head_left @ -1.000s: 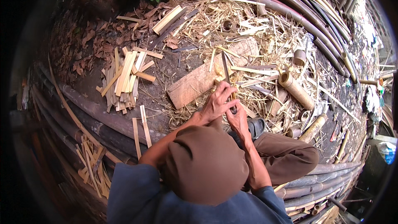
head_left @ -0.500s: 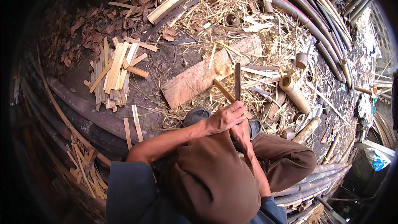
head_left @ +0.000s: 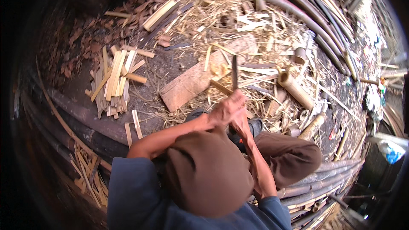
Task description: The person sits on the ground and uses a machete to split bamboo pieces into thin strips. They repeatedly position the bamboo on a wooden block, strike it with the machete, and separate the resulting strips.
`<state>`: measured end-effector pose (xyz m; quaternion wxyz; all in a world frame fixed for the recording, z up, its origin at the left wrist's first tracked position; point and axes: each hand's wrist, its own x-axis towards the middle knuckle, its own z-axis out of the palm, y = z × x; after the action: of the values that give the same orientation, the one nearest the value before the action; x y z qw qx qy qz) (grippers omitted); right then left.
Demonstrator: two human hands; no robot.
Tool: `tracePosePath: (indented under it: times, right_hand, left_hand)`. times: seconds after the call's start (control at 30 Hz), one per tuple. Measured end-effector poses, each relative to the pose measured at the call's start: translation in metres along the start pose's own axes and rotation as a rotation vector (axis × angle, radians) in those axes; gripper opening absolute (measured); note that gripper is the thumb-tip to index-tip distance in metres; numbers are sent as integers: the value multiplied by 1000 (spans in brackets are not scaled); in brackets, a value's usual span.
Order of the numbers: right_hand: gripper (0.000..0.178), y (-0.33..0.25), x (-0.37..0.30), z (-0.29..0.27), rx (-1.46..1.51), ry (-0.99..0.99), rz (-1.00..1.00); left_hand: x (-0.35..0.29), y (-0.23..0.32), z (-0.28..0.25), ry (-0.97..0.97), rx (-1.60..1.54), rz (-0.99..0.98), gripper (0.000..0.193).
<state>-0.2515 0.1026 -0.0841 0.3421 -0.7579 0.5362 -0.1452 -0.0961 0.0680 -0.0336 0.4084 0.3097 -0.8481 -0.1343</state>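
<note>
In front of my raised brown-clad knee, my two hands are close together, blurred by motion. My left hand (head_left: pixel 226 109) is closed around a narrow bamboo strip (head_left: pixel 221 87), whose pale end sticks out toward the upper left. Just below and to its right, my right hand (head_left: pixel 240 122) is closed, with its fingers partly hidden. A dark, straight knife blade (head_left: pixel 234 72) points away from me above the hands. Its handle is out of sight, seemingly in my right hand. Beyond the hands lies a flat wooden board (head_left: pixel 187 84) with shavings on it.
To the left is a pile of split bamboo strips (head_left: pixel 113 79), with more strips (head_left: pixel 88 174) lower down. A cut bamboo tube (head_left: pixel 296 90) lies to the right among shavings. Long bamboo poles (head_left: pixel 294 10) curve along the far right, and others (head_left: pixel 85 113) lie at left.
The whole view has shifted slightly, so most things sit a little further left. My hands stay together on the strip and knife, now more blurred.
</note>
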Motion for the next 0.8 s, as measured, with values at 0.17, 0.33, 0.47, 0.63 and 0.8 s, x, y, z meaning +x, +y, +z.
tracePosePath:
  times: [0.17, 0.33, 0.47, 0.63, 0.8]
  right_hand:
    - [23, -57, 38, -60, 604, 40, 528]
    - [29, -75, 36, -89, 667, -30, 560]
    - [28, -102, 20, -111, 648, -100, 450]
    - [23, -123, -4, -134, 734, -131, 332]
    - [25, -146, -34, -193, 300, -319, 312]
  left_hand:
    - [56, 4, -59, 72, -329, -482, 57]
    - [9, -29, -78, 172, 25, -548, 73]
    - [15, -40, -110, -302, -16, -406, 74]
    - [48, -34, -130, -516, -448, -632, 29]
    - [14, -60, -152, -340, -22, -108, 18]
